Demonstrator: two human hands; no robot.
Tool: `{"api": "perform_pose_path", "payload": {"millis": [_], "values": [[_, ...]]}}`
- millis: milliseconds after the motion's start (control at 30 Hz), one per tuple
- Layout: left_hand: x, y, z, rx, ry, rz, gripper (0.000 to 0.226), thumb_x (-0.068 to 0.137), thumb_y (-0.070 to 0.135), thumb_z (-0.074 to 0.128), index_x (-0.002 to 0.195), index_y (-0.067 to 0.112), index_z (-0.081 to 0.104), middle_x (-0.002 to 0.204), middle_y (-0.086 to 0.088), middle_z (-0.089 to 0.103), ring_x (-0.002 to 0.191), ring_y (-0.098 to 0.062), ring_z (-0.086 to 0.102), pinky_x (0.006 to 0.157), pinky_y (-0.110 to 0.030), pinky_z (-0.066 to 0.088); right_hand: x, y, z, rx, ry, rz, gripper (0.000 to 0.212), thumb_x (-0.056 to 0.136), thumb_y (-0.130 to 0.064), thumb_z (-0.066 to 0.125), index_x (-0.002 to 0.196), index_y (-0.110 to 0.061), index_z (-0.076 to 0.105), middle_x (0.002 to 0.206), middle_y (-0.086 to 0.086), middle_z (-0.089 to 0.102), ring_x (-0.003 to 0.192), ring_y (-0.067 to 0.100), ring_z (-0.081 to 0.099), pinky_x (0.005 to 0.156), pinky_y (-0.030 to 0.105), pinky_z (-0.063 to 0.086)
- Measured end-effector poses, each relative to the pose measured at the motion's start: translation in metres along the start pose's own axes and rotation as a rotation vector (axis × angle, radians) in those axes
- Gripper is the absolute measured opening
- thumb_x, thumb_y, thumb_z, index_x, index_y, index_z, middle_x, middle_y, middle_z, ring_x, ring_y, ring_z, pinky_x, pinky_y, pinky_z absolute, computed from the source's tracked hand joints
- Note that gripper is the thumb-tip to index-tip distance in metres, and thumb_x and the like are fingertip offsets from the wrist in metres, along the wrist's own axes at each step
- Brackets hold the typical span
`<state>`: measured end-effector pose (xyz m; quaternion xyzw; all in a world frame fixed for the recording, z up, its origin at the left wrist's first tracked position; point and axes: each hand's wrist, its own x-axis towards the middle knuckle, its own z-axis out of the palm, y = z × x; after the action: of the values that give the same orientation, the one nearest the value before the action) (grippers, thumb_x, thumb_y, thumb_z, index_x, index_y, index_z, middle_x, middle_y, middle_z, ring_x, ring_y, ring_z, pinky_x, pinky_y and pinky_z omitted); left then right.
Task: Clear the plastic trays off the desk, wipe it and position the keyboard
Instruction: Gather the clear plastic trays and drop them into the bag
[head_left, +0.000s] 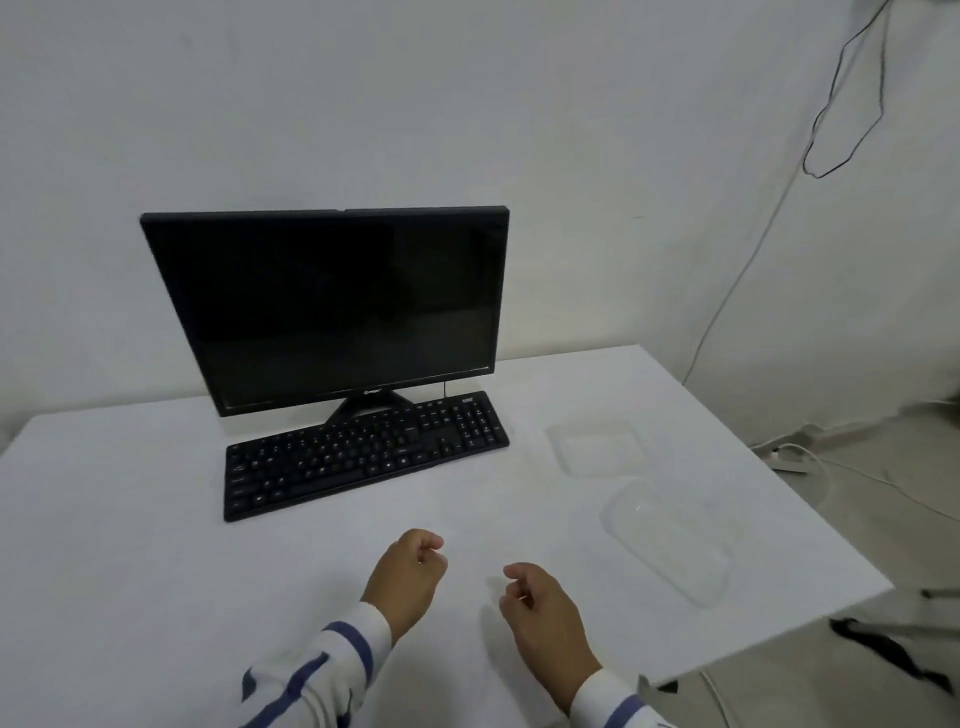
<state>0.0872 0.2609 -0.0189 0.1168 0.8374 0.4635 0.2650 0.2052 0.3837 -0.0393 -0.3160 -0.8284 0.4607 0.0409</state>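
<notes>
Two clear plastic trays lie on the right side of the white desk (130, 545). The square tray (597, 448) sits farther back, and the long rounded tray (670, 540) lies nearer the right edge. A black keyboard (363, 452) rests at a slant in front of the monitor stand. My left hand (408, 577) and my right hand (540, 608) hover low over the front middle of the desk, fingers loosely curled, holding nothing. The right hand is a short way left of the long tray.
A black monitor (332, 306) stands at the back of the desk, its screen dark. Cables hang on the wall (841, 104) at the right. A power strip (789, 460) and cords lie on the floor beyond the desk's right edge.
</notes>
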Motion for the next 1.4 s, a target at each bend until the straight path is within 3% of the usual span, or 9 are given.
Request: {"api": "perform_pose_path", "payload": {"millis": [333, 500, 700, 800, 867, 933, 1033, 1167, 1400], "values": [[0.085, 0.036, 0.048, -0.034, 0.231, -0.349, 0.058, 0.088, 0.022, 0.054, 0.142, 0.015, 0.036, 0.142, -0.015, 0.037, 0.124, -0.035, 0.045, 0.104, -0.043, 0.041, 0.12, 0.02, -0.057, -0.19, -0.203, -0.017, 0.047, 0.093, -0.021, 0.049, 0.139, -0.016, 0.039, 0.141, 0.006, 0.038, 0.128, 0.021, 0.041, 0.103, 0.021, 0.03], [0.105, 0.038, 0.053, -0.134, 0.273, -0.439, 0.083, 0.068, 0.033, 0.052, 0.145, 0.013, 0.03, 0.144, -0.016, 0.039, 0.126, -0.037, 0.043, 0.107, -0.045, 0.037, 0.16, 0.01, -0.063, -0.226, -0.326, -0.012, 0.058, 0.093, -0.023, 0.048, 0.146, -0.015, 0.026, 0.158, 0.007, 0.004, 0.143, 0.025, 0.018, 0.112, 0.028, 0.022], [0.11, 0.035, 0.063, -0.188, 0.29, -0.434, 0.07, 0.088, 0.019, 0.055, 0.149, 0.012, 0.021, 0.148, -0.015, 0.035, 0.131, -0.034, 0.04, 0.104, -0.038, 0.037, 0.168, 0.019, -0.063, -0.296, -0.443, -0.028, 0.052, 0.094, -0.025, 0.044, 0.142, -0.007, 0.033, 0.155, 0.006, 0.014, 0.141, 0.025, 0.021, 0.111, 0.028, 0.021], [0.109, 0.029, 0.057, -0.303, 0.342, -0.508, 0.055, 0.086, 0.016, 0.056, 0.138, 0.008, 0.041, 0.128, -0.019, 0.05, 0.104, -0.034, 0.053, 0.083, -0.037, 0.048, 0.165, 0.027, -0.067, -0.214, -0.424, -0.003, 0.052, 0.095, -0.026, 0.045, 0.143, -0.014, 0.032, 0.156, 0.004, 0.016, 0.143, 0.02, 0.017, 0.114, 0.027, 0.017], [0.104, 0.029, 0.053, -0.448, 0.357, -0.503, 0.019, 0.081, 0.01, 0.054, 0.099, 0.007, 0.06, 0.087, -0.016, 0.055, 0.067, -0.026, 0.048, 0.062, -0.032, 0.041, 0.162, 0.028, -0.07, -0.083, -0.401, 0.057, 0.048, 0.094, -0.024, 0.048, 0.14, -0.017, 0.036, 0.149, 0.004, 0.03, 0.135, 0.02, 0.032, 0.11, 0.028, 0.026], [0.1, 0.028, 0.051, -0.596, 0.361, -0.462, 0.016, 0.089, 0.001, 0.047, 0.086, 0.009, 0.06, 0.07, -0.01, 0.047, 0.055, -0.02, 0.039, 0.055, -0.028, 0.035, 0.156, 0.025, -0.071, 0.09, -0.371, 0.15, 0.048, 0.092, -0.024, 0.051, 0.138, -0.02, 0.038, 0.14, 0.004, 0.041, 0.124, 0.021, 0.044, 0.105, 0.032, 0.038], [0.095, 0.032, 0.044, -0.735, 0.34, -0.35, 0.022, 0.094, -0.001, 0.042, 0.103, 0.006, 0.062, 0.07, -0.007, 0.048, 0.052, -0.018, 0.038, 0.052, -0.024, 0.033, 0.147, 0.019, -0.078, 0.339, -0.302, 0.242, 0.054, 0.091, -0.022, 0.053, 0.141, -0.022, 0.032, 0.124, 0.004, 0.049, 0.108, 0.021, 0.053, 0.097, 0.035, 0.047], [0.097, 0.054, 0.047, -0.718, 0.158, -0.26, 0.02, 0.097, 0.009, 0.047, 0.104, 0.009, 0.065, 0.074, -0.005, 0.055, 0.054, -0.017, 0.046, 0.055, -0.027, 0.037, 0.136, 0.011, -0.114, 0.548, -0.212, 0.23, 0.036, 0.094, -0.022, 0.049, 0.129, -0.021, 0.043, 0.094, 0.007, 0.062, 0.072, 0.019, 0.056, 0.06, 0.025, 0.049], [0.105, 0.095, 0.114, -0.802, -0.02, -0.293, 0.047, 0.102, 0.04, 0.027, 0.104, 0.01, 0.064, 0.085, -0.011, 0.065, 0.067, -0.022, 0.053, 0.062, -0.034, 0.044, 0.12, 0.022, -0.171, 0.6, 0.191, 0.069, 0.025, 0.097, -0.032, 0.044, 0.088, -0.016, 0.061, 0.072, 0.005, 0.061, 0.058, 0.016, 0.052, 0.053, 0.024, 0.047]]}}
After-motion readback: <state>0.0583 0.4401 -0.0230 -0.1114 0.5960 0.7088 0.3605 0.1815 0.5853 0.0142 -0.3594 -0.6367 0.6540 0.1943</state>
